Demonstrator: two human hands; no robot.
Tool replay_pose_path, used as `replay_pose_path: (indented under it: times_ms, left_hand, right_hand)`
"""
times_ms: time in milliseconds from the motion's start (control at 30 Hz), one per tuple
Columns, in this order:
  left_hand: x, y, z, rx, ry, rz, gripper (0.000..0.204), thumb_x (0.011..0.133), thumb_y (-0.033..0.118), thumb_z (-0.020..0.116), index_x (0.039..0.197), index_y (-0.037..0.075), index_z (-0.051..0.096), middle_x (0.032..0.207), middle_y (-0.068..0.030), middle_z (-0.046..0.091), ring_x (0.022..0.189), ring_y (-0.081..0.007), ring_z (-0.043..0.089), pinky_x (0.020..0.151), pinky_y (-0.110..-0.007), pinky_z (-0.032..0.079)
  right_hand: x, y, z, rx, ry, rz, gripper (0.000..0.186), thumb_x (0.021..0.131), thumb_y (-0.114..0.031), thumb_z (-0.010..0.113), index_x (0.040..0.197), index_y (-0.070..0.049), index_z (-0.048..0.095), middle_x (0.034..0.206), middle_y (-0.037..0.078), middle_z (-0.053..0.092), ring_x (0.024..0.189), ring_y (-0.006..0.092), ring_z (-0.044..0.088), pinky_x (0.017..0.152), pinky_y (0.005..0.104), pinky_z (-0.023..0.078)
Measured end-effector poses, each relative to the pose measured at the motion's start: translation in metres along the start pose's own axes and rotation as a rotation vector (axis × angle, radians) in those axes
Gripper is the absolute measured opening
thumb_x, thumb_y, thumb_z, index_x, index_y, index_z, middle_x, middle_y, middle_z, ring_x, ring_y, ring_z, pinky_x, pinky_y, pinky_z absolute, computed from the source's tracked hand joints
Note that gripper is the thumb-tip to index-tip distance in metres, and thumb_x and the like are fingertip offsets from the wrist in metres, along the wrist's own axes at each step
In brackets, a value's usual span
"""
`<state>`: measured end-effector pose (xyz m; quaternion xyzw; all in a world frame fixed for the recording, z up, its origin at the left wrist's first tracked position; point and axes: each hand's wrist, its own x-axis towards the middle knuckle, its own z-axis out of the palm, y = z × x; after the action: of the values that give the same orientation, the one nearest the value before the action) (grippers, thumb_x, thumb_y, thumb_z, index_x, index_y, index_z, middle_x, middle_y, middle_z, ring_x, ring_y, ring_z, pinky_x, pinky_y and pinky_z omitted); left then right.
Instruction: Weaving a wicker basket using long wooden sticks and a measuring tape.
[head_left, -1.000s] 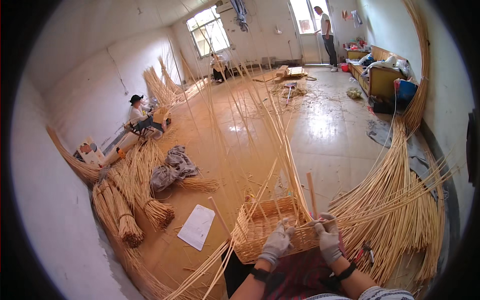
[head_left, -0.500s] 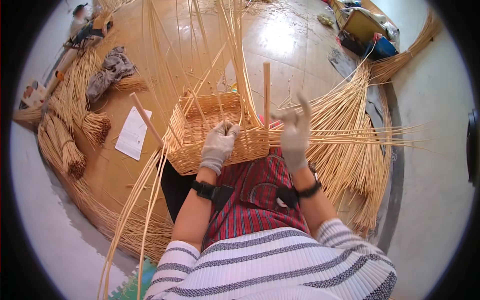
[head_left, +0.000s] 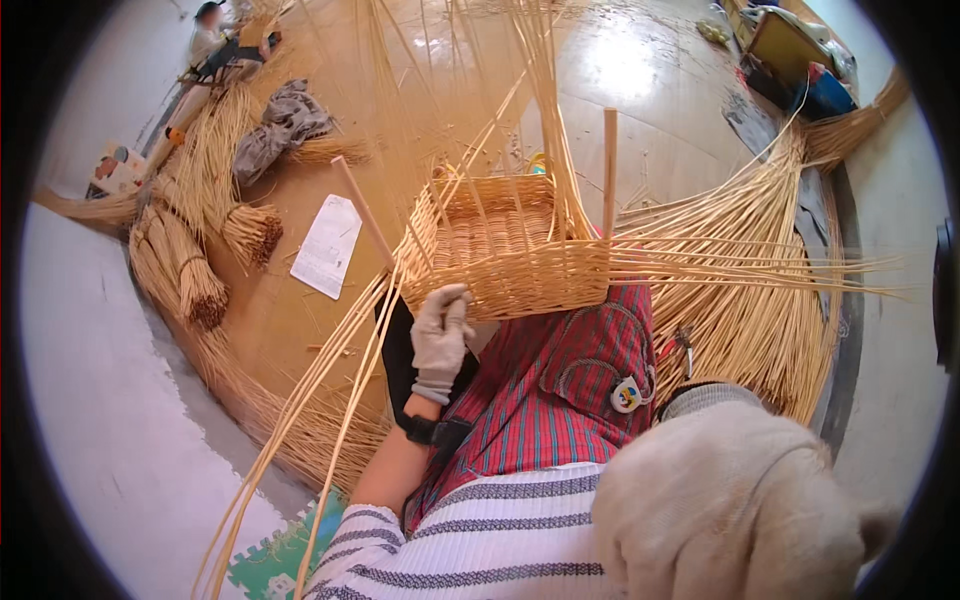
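A half-woven rectangular wicker basket [head_left: 510,285] rests tilted over my lap, its inside showing. Thin upright rods rise from its far side, and long weaving strands [head_left: 345,345] trail from its left and right corners. My left hand [head_left: 441,335], in a pale work glove, has its fingers curled against the lower left of the near wall. Large and close at the lower right is my right hand [head_left: 730,500], also gloved. Its fingers bend down into a closed shape, and whatever they hold is hidden. Wooden pegs [head_left: 609,175] stand at the basket's corners.
A big fan of loose wicker rods [head_left: 740,290] lies on the right, with red-handled pliers [head_left: 684,350] at its near edge. Bundled rods [head_left: 190,270], grey cloth [head_left: 285,125] and a paper sheet [head_left: 328,245] lie left. Another person [head_left: 212,40] sits far left.
My right hand has moved from the basket's right side to close below my view. My left hand has shifted from the near rim down to the lower wall. The view has turned slightly left.
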<state>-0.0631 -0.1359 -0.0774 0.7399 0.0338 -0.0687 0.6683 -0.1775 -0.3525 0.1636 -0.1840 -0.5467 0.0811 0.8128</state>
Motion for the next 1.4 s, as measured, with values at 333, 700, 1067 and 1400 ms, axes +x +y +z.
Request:
replay_pose_path:
  times_ms: [333, 700, 1067, 1400]
  left_hand:
    - [0.004, -0.039, -0.055, 0.159, 0.297, 0.285, 0.019, 0.107, 0.009, 0.060, 0.124, 0.005, 0.066, 0.103, -0.0039, 0.069, 0.080, -0.0133, 0.065, 0.069, -0.025, 0.054]
    - [0.018, -0.023, -0.061, 0.898, 0.265, 0.520, 0.070, 0.085, 0.028, 0.084, 0.146, 0.008, 0.057, 0.132, -0.0188, 0.069, 0.116, -0.0383, 0.068, 0.095, -0.047, 0.053]
    - [0.021, -0.011, -0.078, 0.929, 0.173, 0.492, 0.063, 0.087, 0.029, 0.075, 0.145, 0.013, 0.057, 0.091, -0.0161, 0.070, 0.076, -0.0376, 0.069, 0.062, -0.050, 0.051]
    - [0.028, -0.024, -0.079, 1.056, 0.227, 0.615, 0.065, 0.084, 0.020, 0.078, 0.144, 0.013, 0.055, 0.084, -0.0117, 0.071, 0.073, -0.0345, 0.068, 0.066, -0.044, 0.055]
  right_hand:
    - [0.039, 0.015, -0.017, 0.223, -0.116, 0.091, 0.044, 0.108, -0.041, 0.055, 0.100, 0.000, 0.071, 0.073, 0.009, 0.061, 0.050, 0.0206, 0.053, 0.042, 0.0332, 0.039]
    - [-0.029, 0.228, -0.271, -1.231, 1.298, 0.913, 0.105, 0.093, -0.057, 0.072, 0.163, 0.005, 0.024, 0.160, 0.028, 0.041, 0.150, 0.0371, 0.041, 0.123, 0.0408, 0.033]
    - [-0.037, 0.253, -0.268, -1.254, 1.308, 0.373, 0.068, 0.099, -0.026, 0.075, 0.158, -0.007, 0.047, 0.125, 0.013, 0.062, 0.106, 0.0190, 0.061, 0.095, 0.0320, 0.050]
    - [0.002, 0.200, -0.241, -0.774, 1.159, 0.622, 0.031, 0.103, -0.033, 0.069, 0.113, -0.004, 0.072, 0.087, 0.007, 0.071, 0.081, 0.0154, 0.066, 0.074, 0.0328, 0.054]
